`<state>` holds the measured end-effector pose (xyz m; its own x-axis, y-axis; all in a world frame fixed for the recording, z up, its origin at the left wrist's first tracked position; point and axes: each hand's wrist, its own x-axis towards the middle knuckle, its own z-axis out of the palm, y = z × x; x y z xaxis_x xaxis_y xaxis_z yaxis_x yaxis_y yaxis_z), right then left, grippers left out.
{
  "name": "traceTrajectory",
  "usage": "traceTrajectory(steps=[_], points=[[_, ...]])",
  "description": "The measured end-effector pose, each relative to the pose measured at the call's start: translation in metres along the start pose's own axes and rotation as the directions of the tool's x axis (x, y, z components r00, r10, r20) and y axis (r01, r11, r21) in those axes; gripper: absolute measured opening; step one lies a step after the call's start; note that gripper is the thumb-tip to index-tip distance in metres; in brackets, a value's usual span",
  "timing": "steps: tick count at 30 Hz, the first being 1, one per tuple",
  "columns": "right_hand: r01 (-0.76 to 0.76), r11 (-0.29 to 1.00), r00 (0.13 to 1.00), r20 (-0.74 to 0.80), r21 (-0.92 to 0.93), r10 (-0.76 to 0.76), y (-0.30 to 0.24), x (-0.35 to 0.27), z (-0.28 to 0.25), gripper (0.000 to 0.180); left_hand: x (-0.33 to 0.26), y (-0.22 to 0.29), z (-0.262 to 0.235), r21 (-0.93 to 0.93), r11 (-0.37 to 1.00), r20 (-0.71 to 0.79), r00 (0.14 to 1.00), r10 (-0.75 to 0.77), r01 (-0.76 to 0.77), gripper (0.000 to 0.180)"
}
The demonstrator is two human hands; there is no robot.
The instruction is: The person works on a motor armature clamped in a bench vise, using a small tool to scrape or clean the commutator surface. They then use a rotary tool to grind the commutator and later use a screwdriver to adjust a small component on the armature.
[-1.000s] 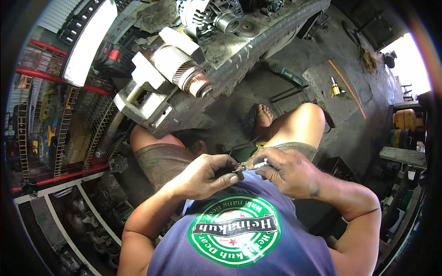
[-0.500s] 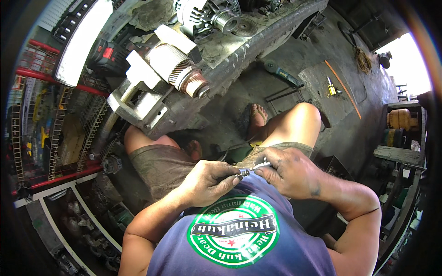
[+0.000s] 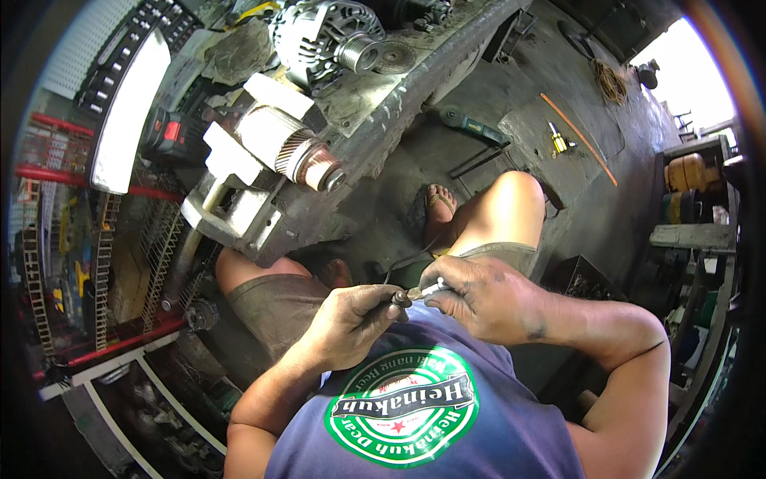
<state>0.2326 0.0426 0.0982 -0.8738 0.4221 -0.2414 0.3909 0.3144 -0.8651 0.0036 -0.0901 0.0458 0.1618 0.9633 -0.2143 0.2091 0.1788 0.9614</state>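
Note:
Close together above my lap, both hands work at one spot. My left hand (image 3: pixel 351 321) is closed, with a small dark metal part (image 3: pixel 400 298) pinched between thumb and fingers. Opposite it, my right hand (image 3: pixel 488 300) grips a slim tool with a white handle (image 3: pixel 436 287). The tool's narrow tip touches or nearly touches the metal part; its exact kind is too small to make out. In front and to the left, a copper-wound armature (image 3: pixel 279 137) is held between pale blocks in a bench vise (image 3: pixel 227 211).
An alternator (image 3: pixel 319 40) rests on the workbench beyond the armature. A cordless tool's black and red battery (image 3: pixel 170 132) lies left of it. On the floor are an angle grinder (image 3: pixel 474 126), a yellow tool (image 3: pixel 558 140) and an orange rod (image 3: pixel 580 140). A wooden rack (image 3: pixel 692 236) stands at right.
My left hand has turned a little, so the metal part's round end now faces up. The tool in my right hand has come against it. The whole view has shifted slightly.

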Motion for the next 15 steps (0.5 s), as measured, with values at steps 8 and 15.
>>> traceTrajectory(steps=[8, 15], points=[[0.005, 0.998, 1.000, -0.020, -0.069, -0.006, -0.002, 0.009, 0.003, 0.025, 0.000, -0.006, -0.001, -0.002, 1.000, 0.050, 0.999, 0.022, -0.021, 0.019], [-0.173, 0.983, 0.983, 0.050, -0.064, 0.176, -0.007, 0.017, -0.007, 0.038, -0.001, -0.007, 0.014, 0.017, 0.997, -0.140, 0.987, 0.073, -0.071, 0.017]])
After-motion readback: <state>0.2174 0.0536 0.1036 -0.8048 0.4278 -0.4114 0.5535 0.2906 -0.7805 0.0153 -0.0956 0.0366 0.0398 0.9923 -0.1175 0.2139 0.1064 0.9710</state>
